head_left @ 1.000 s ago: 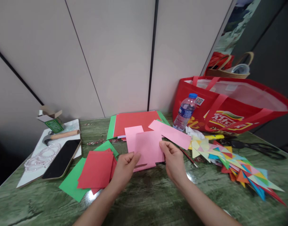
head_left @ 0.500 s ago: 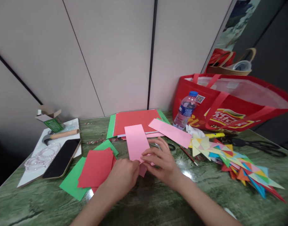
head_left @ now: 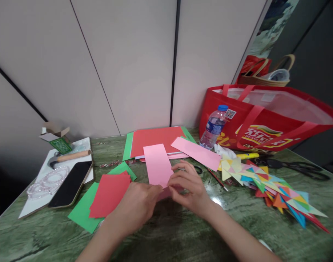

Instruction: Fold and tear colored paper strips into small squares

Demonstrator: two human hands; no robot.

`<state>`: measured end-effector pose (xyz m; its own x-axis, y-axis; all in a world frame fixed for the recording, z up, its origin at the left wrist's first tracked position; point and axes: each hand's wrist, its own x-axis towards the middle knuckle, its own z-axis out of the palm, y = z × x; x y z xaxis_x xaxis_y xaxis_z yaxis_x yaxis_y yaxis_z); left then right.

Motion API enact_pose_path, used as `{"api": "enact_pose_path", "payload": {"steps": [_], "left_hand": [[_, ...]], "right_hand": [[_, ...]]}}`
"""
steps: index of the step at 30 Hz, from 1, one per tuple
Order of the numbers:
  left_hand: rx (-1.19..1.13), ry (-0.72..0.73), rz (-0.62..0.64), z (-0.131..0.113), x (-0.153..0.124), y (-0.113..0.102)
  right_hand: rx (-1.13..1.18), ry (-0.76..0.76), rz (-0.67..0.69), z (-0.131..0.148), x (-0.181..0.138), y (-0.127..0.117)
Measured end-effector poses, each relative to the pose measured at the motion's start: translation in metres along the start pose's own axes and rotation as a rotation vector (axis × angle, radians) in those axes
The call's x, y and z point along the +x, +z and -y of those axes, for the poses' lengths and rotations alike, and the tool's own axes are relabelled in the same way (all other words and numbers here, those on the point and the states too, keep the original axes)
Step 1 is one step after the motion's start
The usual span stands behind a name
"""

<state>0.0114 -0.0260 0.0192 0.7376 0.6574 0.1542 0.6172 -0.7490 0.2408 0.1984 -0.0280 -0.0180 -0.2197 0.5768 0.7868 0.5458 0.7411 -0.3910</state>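
Note:
A pink paper strip (head_left: 157, 164) lies on the green marble table (head_left: 183, 233), reaching away from me. Its near end is under both hands. My left hand (head_left: 137, 205) is curled over that near end with fingers pressed down on the paper. My right hand (head_left: 187, 189) pinches and presses the same end from the right. A second pink strip (head_left: 196, 153) lies slantwise behind. Small scissors (head_left: 195, 169) show partly just beyond my right hand.
Red squares (head_left: 109, 193) on green paper (head_left: 81, 214) lie left. A phone (head_left: 71, 183), beads (head_left: 43, 183) and a hammer (head_left: 69, 156) sit at far left. Red and green sheets (head_left: 154, 140), a water bottle (head_left: 214, 127), a red bag (head_left: 267, 118), folded coloured pieces (head_left: 275, 193) and black scissors (head_left: 297, 167) lie behind and right.
A second ago both hands held a pink sheet up in the air. It now lies on the table as a narrow strip, and both hands press on its near end.

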Motion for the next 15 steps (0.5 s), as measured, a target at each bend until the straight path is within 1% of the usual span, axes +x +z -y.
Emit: {"api": "enact_pose_path", "payload": {"steps": [7,10,12,13,15], "left_hand": [[-0.109,-0.083,-0.003,0.005,-0.002,-0.015],[-0.17,-0.139,-0.003,0.007,-0.001,-0.018],[-0.219,-0.18,-0.006,0.007,0.0,-0.018],[-0.248,-0.198,-0.008,0.007,0.001,-0.018],[-0.302,-0.22,-0.016,0.006,0.002,-0.017]], "right_hand": [[-0.009,0.114,-0.024,-0.014,-0.001,-0.008],[-0.017,0.2,-0.088,-0.019,-0.002,-0.008],[0.017,0.268,-0.118,-0.019,-0.002,-0.008],[0.052,0.301,-0.108,-0.017,-0.002,-0.008],[0.132,0.354,-0.042,-0.012,-0.002,-0.006]]}}
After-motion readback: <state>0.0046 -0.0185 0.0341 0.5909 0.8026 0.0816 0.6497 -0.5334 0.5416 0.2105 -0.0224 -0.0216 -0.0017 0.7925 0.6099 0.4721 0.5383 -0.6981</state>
